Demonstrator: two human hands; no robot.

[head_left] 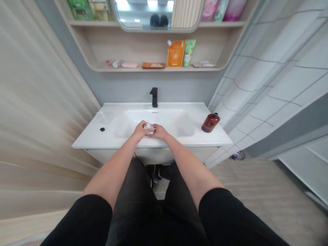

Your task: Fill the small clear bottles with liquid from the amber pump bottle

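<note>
Over the front rim of the white sink point(179, 118), my left hand point(140, 131) and my right hand point(160, 132) meet around a small clear container with a white part on top point(149, 128). Fingers of both hands curl about its sides, which hides much of it, so its exact kind does not show. A black faucet point(154, 97) rises behind it at the back of the basin. On the counter's left side lies a small round black cap point(102, 129). An amber-brown bottle point(210, 122) with an open-looking neck stands on the right.
A faint clear item point(106, 117) lies at the counter's back left. Above, a shelf point(133, 69) bears an orange pouch point(176, 54), a green tube point(189, 52) and small items. A mirror point(159, 27) hangs there. Curtain point(38, 102) left; tiled wall point(271, 85) right.
</note>
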